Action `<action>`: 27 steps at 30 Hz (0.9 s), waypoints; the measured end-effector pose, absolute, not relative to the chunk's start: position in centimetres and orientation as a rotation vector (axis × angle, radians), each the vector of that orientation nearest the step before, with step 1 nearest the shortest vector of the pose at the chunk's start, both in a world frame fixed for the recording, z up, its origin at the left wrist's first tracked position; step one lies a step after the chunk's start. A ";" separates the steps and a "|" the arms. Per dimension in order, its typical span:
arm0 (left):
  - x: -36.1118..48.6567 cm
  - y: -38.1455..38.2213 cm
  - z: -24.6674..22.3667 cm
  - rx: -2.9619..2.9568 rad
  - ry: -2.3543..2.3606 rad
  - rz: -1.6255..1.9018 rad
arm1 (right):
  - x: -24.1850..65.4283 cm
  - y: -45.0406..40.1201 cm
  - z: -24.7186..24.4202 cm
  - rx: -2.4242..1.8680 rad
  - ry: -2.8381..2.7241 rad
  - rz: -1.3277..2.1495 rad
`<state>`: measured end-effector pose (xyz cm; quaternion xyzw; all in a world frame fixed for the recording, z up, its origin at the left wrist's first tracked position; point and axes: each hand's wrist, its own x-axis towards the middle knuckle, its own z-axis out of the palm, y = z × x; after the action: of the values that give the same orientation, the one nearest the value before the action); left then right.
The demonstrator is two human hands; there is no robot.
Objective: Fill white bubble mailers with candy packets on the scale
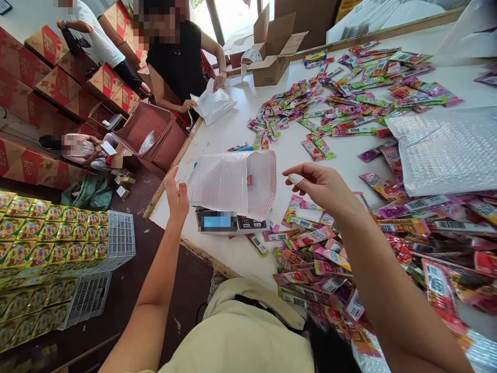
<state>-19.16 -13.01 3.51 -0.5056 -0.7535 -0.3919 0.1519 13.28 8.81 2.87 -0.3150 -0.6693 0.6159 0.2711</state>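
Observation:
A white bubble mailer (221, 181) lies on a black digital scale (217, 221), its open end with a printed strip facing right. Through the thin film near that end a small colourful packet shows. My left hand (177, 196) is raised just left of the mailer, fingers apart, holding nothing. To the right of the mailer my right hand (310, 184) hovers with thumb and fingers curved but apart, nothing visible between them. Many small candy packets (310, 238) lie around and below my right hand, and more packets (357, 103) are heaped farther back.
Bubble mailers (446, 150) are stacked at the right. Across the table (229, 134) a person in black handles a filled mailer (215, 105) beside an open carton (272, 57). Crates of yellow packs (54, 228) stand at the left; two other people are behind.

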 end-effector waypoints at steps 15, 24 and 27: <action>-13.0 -11.7 10.0 -1.610 -1.959 -1.131 | 18.2 9.4 -0.5 -1.095 -2.282 1.182; -8.9 -9.8 10.8 -1.891 -1.828 -0.934 | 5.1 6.1 2.4 -1.252 -2.500 1.053; -9.1 -10.1 10.5 -1.867 -1.879 -0.872 | 3.3 6.1 2.7 -1.328 -2.516 1.136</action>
<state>-9.11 -10.05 10.52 -0.6592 -0.6633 -0.3078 0.1755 3.33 6.09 2.67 -0.4333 -0.8206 0.3707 0.0391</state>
